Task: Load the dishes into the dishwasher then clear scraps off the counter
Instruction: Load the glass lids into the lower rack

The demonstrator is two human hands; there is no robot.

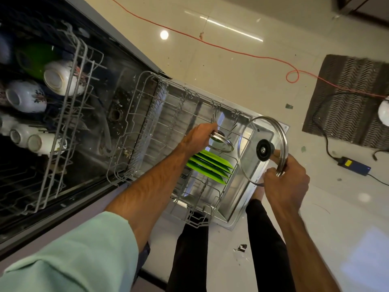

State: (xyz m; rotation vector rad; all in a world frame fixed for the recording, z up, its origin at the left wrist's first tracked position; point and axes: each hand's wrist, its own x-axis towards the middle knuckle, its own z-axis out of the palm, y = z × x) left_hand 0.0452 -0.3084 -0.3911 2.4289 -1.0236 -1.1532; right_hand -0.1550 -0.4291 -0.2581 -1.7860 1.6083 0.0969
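Note:
I look down into an open dishwasher. Its lower rack is pulled out over the open door. Several green plates stand on edge in that rack. My left hand grips a small glass lid by its rim, just above the green plates. My right hand holds a large glass lid with a black knob, upright by its metal rim, over the rack's right end. The upper rack holds white floral bowls, cups and a green bowl.
An orange cable runs across the glossy floor to a patterned mat. A black cord and a blue power adapter lie right of the door. My legs in black trousers stand at the door's near edge. Small scraps dot the floor.

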